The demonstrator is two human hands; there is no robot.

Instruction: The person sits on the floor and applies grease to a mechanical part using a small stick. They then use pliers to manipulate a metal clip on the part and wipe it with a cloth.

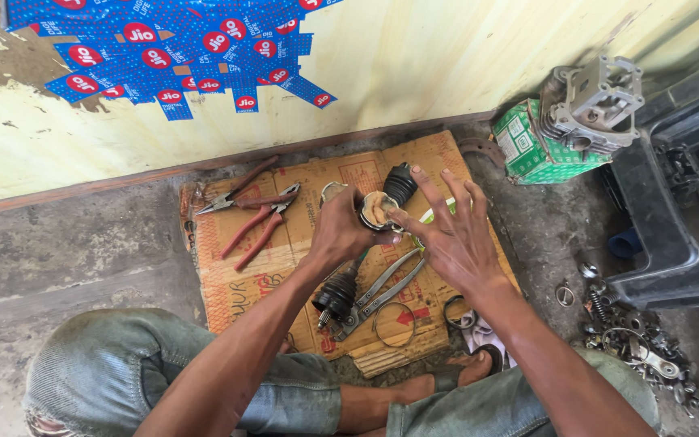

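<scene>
My left hand [340, 233] grips a metal joint cup [375, 209] packed with tan grease; a black ribbed rubber boot [400, 183] sticks out behind it. My right hand [453, 235] is spread open with one fingertip at the greasy rim of the cup. Below my left hand a second black rubber boot [336, 294] on a shaft end lies on the flattened cardboard [228, 275]. Grey metal clamp pliers [382, 290] lie beside it.
Two red-handled pliers [254, 220] lie on the cardboard's left part. Metal band rings [394, 324] rest near my sandalled foot. A green box [527, 146] carries a grey engine part [596, 101]. Small metal parts [649, 344] litter the floor beside a black plastic frame [673, 243].
</scene>
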